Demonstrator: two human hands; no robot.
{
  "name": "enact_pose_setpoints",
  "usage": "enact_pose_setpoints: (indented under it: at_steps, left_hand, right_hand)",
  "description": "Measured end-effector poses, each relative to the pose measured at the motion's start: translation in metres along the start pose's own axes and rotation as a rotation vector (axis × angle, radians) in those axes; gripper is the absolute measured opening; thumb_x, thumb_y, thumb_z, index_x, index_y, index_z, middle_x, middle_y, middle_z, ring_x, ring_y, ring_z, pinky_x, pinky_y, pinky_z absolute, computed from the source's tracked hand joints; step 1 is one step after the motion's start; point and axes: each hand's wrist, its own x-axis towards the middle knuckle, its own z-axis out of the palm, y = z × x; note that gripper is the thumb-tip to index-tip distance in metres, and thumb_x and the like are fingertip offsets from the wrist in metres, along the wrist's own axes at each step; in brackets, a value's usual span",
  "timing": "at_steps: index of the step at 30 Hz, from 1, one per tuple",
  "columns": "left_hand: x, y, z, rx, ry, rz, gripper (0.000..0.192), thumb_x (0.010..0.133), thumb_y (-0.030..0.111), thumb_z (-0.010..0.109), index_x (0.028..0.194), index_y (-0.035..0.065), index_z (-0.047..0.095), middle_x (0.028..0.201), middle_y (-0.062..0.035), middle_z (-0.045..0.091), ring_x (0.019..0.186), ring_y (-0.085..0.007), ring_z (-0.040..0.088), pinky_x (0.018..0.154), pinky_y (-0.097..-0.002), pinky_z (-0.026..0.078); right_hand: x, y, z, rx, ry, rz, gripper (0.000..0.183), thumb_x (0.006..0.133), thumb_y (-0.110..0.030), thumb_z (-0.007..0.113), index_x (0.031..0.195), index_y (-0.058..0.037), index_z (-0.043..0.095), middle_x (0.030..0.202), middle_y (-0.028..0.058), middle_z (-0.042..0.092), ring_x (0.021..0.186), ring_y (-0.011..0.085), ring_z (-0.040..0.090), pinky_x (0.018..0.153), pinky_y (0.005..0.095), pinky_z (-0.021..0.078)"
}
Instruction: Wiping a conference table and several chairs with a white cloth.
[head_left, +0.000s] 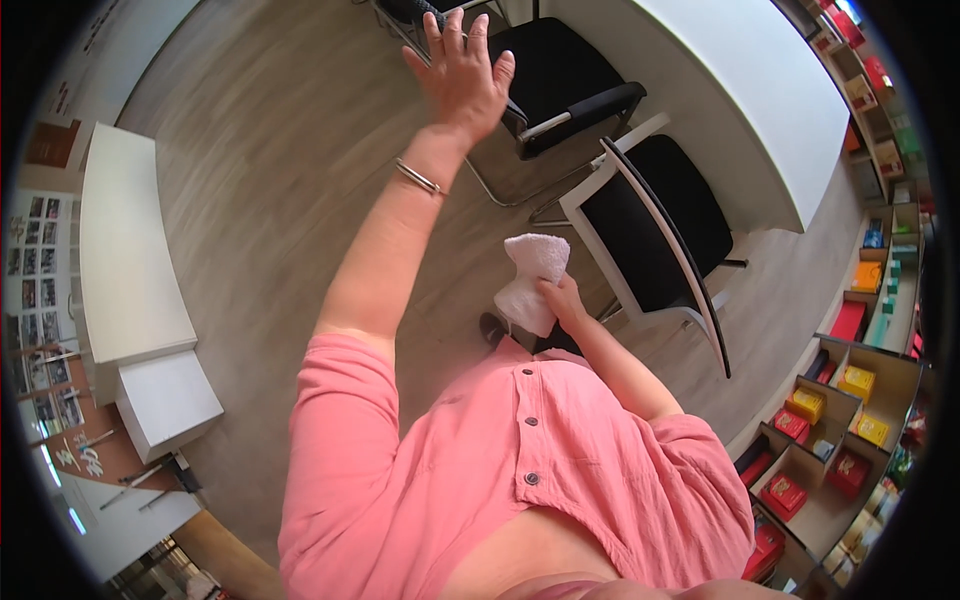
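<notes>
My left hand (466, 79) is stretched far forward, back of the hand up and fingers spread, holding nothing. Its fingertips overlap the edge of a black chair with metal arms (555, 67); whether they touch it cannot be told. A metal bangle (418, 177) circles my left wrist. Nearer my body, my right hand (564, 301) grips a folded white terry cloth (534, 262) that hangs out on both sides of the fingers. Just right of the cloth stands a white-framed chair with a black back and seat (626, 244).
A white counter (780, 97) runs along the upper right, with chairs against it. Shelves with red and yellow boxes (847, 382) line the right. At left stand a long white cabinet (135, 247) and a lower white box (169, 401). Wood-look floor (277, 187) lies between.
</notes>
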Motion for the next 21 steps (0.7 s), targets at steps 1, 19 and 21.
enact_pose_setpoints:
  at_steps: [1,19,21]
  left_hand:
    - [0.007,-0.014,0.003,0.059,-0.113,0.024,0.051,0.090,0.047,0.039,0.130,0.0163,0.043,0.138,-0.0066,0.036,0.133,-0.0351,0.021,0.098,-0.0677,0.017]
    - [0.169,-0.118,0.074,-0.044,-0.619,-0.018,0.058,0.087,0.061,0.035,0.112,0.0158,0.061,0.115,-0.0085,0.059,0.125,-0.0290,0.039,0.105,-0.0590,0.008]
    - [0.182,-0.142,0.084,-0.045,-0.626,-0.079,0.055,0.087,0.058,0.037,0.112,0.0150,0.061,0.119,-0.0080,0.057,0.126,-0.0291,0.037,0.105,-0.0586,0.009]
  right_hand:
    - [0.006,-0.007,0.007,0.056,0.022,0.020,0.035,0.075,-0.011,0.054,0.108,0.0016,0.056,0.096,0.0079,0.061,0.085,0.0165,0.058,0.075,0.0308,0.0462]
    - [0.398,-0.219,-0.015,0.789,0.770,0.083,0.043,0.074,-0.008,0.063,0.113,0.0046,0.050,0.107,0.0139,0.058,0.093,0.0271,0.060,0.080,0.0397,0.0499]
    - [0.432,-0.234,-0.038,0.512,0.857,0.163,0.049,0.070,-0.014,0.067,0.113,0.0021,0.050,0.108,0.0142,0.059,0.096,0.0303,0.060,0.083,0.0416,0.0495]
